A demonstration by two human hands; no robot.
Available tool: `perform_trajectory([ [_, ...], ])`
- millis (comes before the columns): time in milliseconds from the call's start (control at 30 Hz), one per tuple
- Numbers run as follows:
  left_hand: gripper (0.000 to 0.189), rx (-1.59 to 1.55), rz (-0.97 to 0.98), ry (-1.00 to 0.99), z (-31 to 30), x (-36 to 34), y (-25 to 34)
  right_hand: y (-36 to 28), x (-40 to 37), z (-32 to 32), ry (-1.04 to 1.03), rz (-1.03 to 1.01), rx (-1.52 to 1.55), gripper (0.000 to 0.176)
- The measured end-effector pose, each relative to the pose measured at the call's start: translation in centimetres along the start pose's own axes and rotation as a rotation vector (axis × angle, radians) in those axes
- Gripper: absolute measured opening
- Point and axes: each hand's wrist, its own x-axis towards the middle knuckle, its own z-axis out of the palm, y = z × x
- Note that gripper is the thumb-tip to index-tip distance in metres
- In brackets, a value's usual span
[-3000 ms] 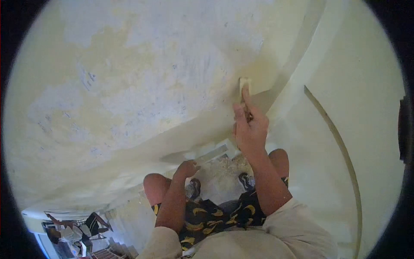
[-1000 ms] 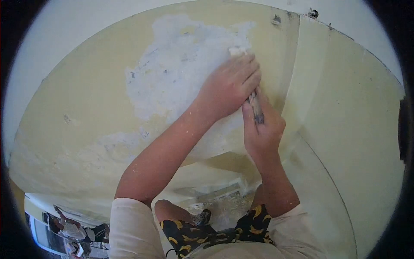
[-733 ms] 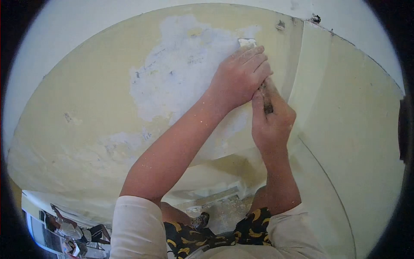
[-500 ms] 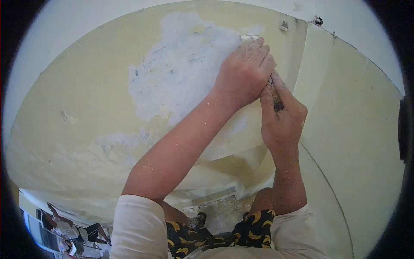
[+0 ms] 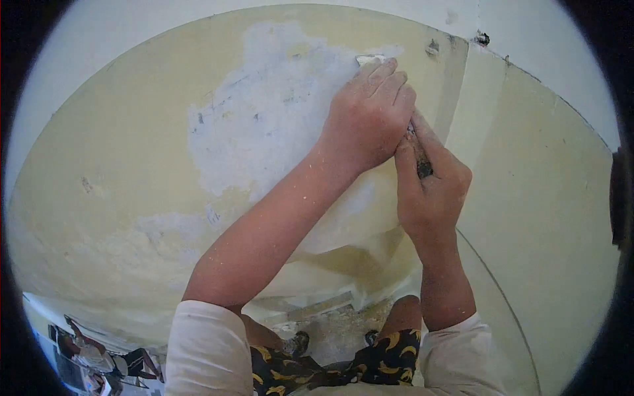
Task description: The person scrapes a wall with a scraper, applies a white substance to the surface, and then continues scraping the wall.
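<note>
A scraper (image 5: 424, 163) with a dark, worn handle is held in both hands. My left hand (image 5: 373, 115) is closed over its front part, fingers pressed down near the pale blade edge at the wall. Behind and below it, my right hand (image 5: 432, 181) grips the handle, which shows between thumb and fingers. The blade end touches the yellowish wall (image 5: 145, 125) at the right edge of a large whitish patch (image 5: 264, 112) where the paint is gone. Most of the tool is hidden by my left hand.
Above the yellow paint is a white surface (image 5: 198, 14) with a dark hole (image 5: 483, 38). A vertical corner line runs down the right. A debris-strewn floor (image 5: 337, 327) lies by my feet. Another person (image 5: 89, 353) is at the lower left, an arm raised.
Both hands remain on the tool. The blade end and my left hand have shifted slightly left along the wall, and the view has moved a little.
</note>
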Motion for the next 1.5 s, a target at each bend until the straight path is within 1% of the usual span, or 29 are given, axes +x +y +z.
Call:
perform_trajectory([
  [67,0.013,-0.014,0.026,-0.020,0.0,0.6,-0.5,0.1,0.1,0.3,0.002,0.005,-0.009,0.031],
  [100,0.013,-0.016,0.024,-0.018,0.0,0.5,-0.4,0.2,0.2,0.4,0.020,0.016,0.024,0.031],
  [133,0.013,-0.026,0.005,-0.008,-1.3,-0.2,0.2,-0.9,-0.7,0.5,0.041,0.025,0.054,0.032],
  [200,0.014,-0.025,-0.011,0.001,-1.4,-0.3,0.0,-0.7,-1.3,0.8,0.034,0.020,0.048,0.032],
  [267,0.013,-0.015,0.038,-0.003,-1.6,-0.3,-0.4,-1.4,-1.2,0.9,0.025,0.012,0.045,0.032],
  [333,0.014,-0.031,0.027,-0.005,-1.5,0.6,-0.6,-2.3,0.0,0.5,-0.033,0.155,0.002,0.032],
  [400,0.014,-0.047,0.021,-0.005,-1.9,0.7,-0.4,-2.8,-0.6,-0.1,-0.042,0.130,-0.017,0.032],
  [467,0.015,-0.070,0.004,-0.049,-2.4,-0.2,0.3,-3.0,-0.9,-0.2,-0.052,0.104,-0.031,0.032],
  [567,0.016,-0.055,-0.017,-0.106,-2.8,0.6,0.3,-3.2,-1.0,-0.1,-0.011,0.125,-0.013,0.032],
  [633,0.015,-0.062,-0.010,-0.071,-2.7,-0.4,0.3,-3.8,-1.3,-0.2,-0.100,0.242,-0.094,0.032],
  [667,0.015,-0.063,0.007,-0.033,-2.5,-0.7,0.2,-3.6,-1.6,0.0,-0.102,0.246,-0.097,0.032],
  [733,0.015,-0.049,0.029,-0.036,-2.2,-0.5,-0.4,-2.7,-2.1,1.0,-0.006,0.106,-0.077,0.032],
  [800,0.015,-0.043,0.047,-0.042,-2.2,0.0,-0.5,-2.7,-1.1,1.0,0.016,0.112,-0.043,0.032],
  [833,0.015,-0.070,0.017,-0.055,-2.1,0.1,-0.4,-2.7,-0.7,1.0,0.032,0.118,-0.009,0.032],
  [900,0.015,-0.096,-0.015,-0.064,-2.2,0.0,-0.2,-2.5,-1.8,0.5,0.001,0.102,-0.071,0.032],
  [967,0.016,-0.093,0.052,-0.062,-2.3,-0.6,0.1,-2.4,-1.8,0.6,-0.021,0.081,-0.126,0.032],
  [1033,0.015,-0.093,0.053,-0.060,-1.6,0.6,-0.7,-2.5,-0.9,1.0,0.015,0.161,-0.091,0.032],
  [1067,0.015,-0.096,0.041,-0.058,-1.7,1.1,-0.8,-2.4,-0.7,1.1,0.014,0.158,-0.090,0.032],
  [1133,0.015,-0.091,0.016,-0.039,-1.7,0.5,-0.2,-1.6,-0.3,1.3,0.123,-0.014,-0.058,0.032],
  [1200,0.015,-0.091,-0.007,-0.026,-1.6,0.1,0.0,-1.5,-1.1,1.0,0.107,-0.018,-0.073,0.033],
  [1267,0.015,-0.101,0.017,-0.058,-1.6,0.3,0.0,-1.5,-1.4,0.8,0.099,-0.021,-0.088,0.033],
  [1367,0.015,-0.115,-0.018,-0.046,-1.5,0.2,0.2,-1.9,-1.0,0.4,0.106,0.025,-0.013,0.032],
  [1433,0.015,-0.114,-0.015,-0.036,-1.5,-0.4,0.4,-2.1,-1.9,0.4,-0.010,0.122,-0.043,0.032],
  [1500,0.015,-0.106,0.013,-0.018,-1.3,-0.3,0.2,-2.1,-1.2,0.3,0.012,0.100,-0.070,0.032],
])
